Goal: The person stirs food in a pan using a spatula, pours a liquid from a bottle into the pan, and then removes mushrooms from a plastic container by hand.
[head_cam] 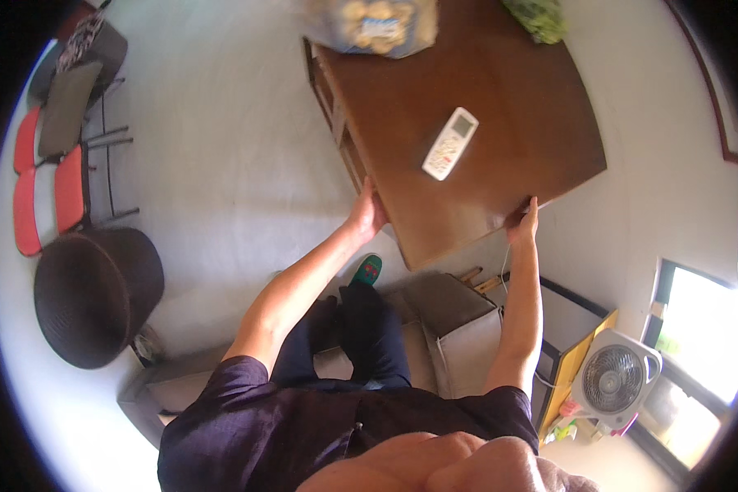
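Observation:
A brown wooden table (pixel 504 104) stands before me, its near corner pointing towards my body. My left hand (pixel 367 214) grips the table's left edge, with the thumb by the top and the other fingers hidden beneath or behind it. At the near right edge, my right hand (pixel 523 222) grips the rim in the same manner. A white remote control (pixel 450 144) with a small grey display lies on the tabletop between my hands. Towards the far left of the top, a clear plastic bag of round pale items (pixel 378 27) bears a label.
A green leafy bundle (pixel 538 18) lies at the table's far right. Behind my legs is a grey sofa (pixel 467 350). A box fan (pixel 612 378) stands on a side surface at right. A dark round bin (pixel 98 295) and red folding chairs (pixel 71 190) are at left.

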The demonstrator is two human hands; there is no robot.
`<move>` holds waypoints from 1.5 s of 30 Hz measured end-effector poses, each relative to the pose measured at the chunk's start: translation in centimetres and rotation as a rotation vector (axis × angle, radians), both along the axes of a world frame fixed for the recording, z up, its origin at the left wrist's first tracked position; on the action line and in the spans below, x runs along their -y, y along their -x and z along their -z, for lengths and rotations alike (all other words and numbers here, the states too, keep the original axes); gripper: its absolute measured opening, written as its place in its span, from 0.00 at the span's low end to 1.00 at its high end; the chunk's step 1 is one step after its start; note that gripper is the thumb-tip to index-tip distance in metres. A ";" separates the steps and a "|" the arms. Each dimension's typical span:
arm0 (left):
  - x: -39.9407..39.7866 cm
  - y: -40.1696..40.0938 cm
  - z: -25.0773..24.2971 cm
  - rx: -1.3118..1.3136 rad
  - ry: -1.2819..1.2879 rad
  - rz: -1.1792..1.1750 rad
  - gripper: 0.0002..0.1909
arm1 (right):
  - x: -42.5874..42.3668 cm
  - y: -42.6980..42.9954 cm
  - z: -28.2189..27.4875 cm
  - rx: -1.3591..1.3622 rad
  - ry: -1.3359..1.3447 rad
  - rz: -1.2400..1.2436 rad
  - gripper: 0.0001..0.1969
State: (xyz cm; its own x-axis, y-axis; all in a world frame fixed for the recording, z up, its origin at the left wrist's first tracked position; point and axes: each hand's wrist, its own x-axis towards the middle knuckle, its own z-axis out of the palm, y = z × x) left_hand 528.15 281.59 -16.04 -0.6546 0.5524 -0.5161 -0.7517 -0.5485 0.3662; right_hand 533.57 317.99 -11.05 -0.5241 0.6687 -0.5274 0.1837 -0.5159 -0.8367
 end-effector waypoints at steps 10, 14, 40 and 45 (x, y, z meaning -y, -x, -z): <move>-1.0 -4.0 1.8 -0.121 -0.370 -0.148 0.35 | 2.4 -1.9 2.1 -0.282 -0.141 -0.122 0.30; -0.9 -5.4 1.4 -0.185 -0.390 -0.139 0.36 | 3.5 -4.2 1.6 -0.353 -0.110 -0.145 0.27; 31.0 -25.6 0.8 -0.687 0.389 -0.291 0.23 | 29.6 -29.5 3.9 -0.499 0.536 -0.759 0.31; 31.6 -26.5 -0.2 -0.657 0.524 -0.331 0.22 | 30.2 -30.0 2.8 -0.488 0.558 -0.760 0.32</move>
